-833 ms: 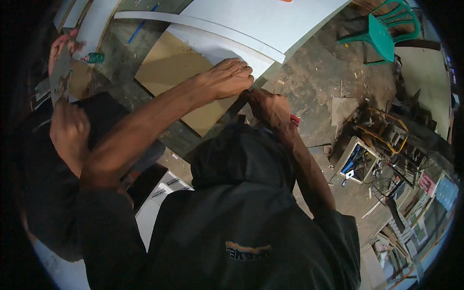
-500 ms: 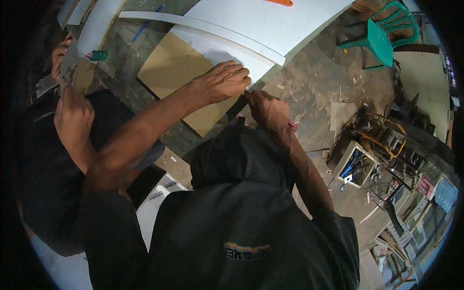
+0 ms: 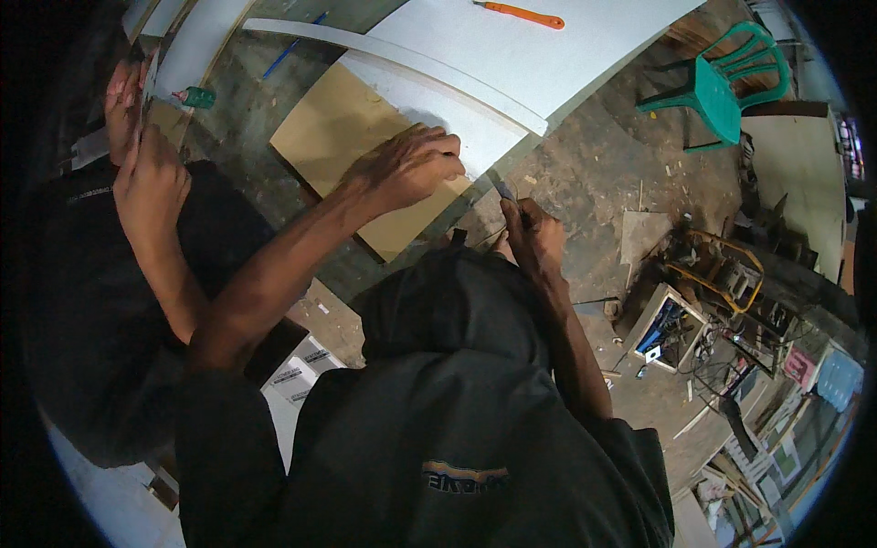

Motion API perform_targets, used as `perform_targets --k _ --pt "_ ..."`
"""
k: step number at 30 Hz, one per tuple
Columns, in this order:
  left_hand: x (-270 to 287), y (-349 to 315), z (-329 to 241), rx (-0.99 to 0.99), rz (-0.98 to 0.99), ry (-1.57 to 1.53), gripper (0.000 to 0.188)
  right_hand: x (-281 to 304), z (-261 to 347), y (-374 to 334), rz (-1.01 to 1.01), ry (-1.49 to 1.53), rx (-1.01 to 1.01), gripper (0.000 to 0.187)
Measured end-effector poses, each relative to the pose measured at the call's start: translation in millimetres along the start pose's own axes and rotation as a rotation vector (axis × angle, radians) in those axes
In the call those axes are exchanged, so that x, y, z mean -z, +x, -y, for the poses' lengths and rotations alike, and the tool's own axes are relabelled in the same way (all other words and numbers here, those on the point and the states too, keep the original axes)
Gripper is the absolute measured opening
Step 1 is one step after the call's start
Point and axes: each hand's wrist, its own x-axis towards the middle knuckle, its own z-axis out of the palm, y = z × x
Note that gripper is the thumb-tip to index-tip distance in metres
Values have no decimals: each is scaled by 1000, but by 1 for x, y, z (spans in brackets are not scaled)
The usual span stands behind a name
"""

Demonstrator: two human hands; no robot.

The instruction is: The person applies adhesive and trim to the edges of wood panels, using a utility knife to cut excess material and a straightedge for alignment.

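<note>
My left hand (image 3: 416, 166) is closed, fingers curled, over the corner where a white sheet (image 3: 365, 84) lies on a tan board (image 3: 320, 128). What its fingers hold, if anything, is hidden. Just to its right, past the board's corner, my right hand (image 3: 537, 234) is closed around a thin, dark-bladed knife (image 3: 501, 186). The blade points up and left toward the board edge; most of the handle is inside the fist. A long, narrow white strip (image 3: 402, 60) crosses the sheet beyond my hands.
An orange-handled tool (image 3: 523, 15) lies on the white surface at the far side. At left, another person's hands (image 3: 151, 183) hold a thin piece near a green bottle (image 3: 198, 97). A green chair (image 3: 717, 96) stands far right, with a box of tools (image 3: 667, 327) on the littered floor.
My right hand has drawn away from the left hand, right and nearer to me, so the blade now shows. The left hand stays over the board, shifted slightly. The other person's held piece has tilted.
</note>
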Motion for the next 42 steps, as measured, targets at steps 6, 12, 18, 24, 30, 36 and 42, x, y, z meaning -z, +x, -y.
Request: perform_targets --k 6,12,18,24,30,36,42 --pt "-5 17 8 52 112 -66 5 11 2 -6 38 -21 -65 38" --pt "-14 25 23 -146 70 39 6 12 -12 -8 -1 5 -48 45" --pt "5 15 52 334 -596 129 28 10 -9 -9 -28 -22 -1 37" --pt "-16 -27 33 180 -429 39 28 6 35 5 86 -144 45 25" --pt "-21 -23 11 283 -462 -234 23 -1 50 34 60 -95 193 19" --pt "-6 -16 4 315 -250 -221 20 -3 41 40 117 -5 209 17" --pt "-4 -11 13 259 -147 -176 22 -6 36 37 128 3 150 16"
